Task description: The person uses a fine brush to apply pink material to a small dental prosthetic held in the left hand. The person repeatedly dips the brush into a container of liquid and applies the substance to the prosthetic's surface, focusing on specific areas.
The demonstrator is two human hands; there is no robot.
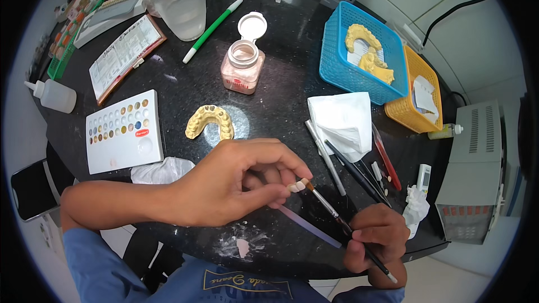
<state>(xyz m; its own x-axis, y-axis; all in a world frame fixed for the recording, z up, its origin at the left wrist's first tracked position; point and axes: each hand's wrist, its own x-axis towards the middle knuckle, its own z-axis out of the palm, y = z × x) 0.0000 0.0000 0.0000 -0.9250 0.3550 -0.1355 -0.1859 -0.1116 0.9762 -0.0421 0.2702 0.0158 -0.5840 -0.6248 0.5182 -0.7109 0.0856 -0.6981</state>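
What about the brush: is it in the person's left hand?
No, the right hand holds the brush, while the left hand holds small tooth-shaped pieces.

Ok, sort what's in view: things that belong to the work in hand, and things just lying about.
In the work:
Brush, in the right hand
Small tooth-shaped pieces, in the left hand
Probably the palette and dental arch model

Apparently just lying about:
Green marker
Written-on pad
Blue basket
Yellow basket

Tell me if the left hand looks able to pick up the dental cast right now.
Probably not just now: though the left hand is near the cast with nothing apparent between them, it holds the tooth piece.
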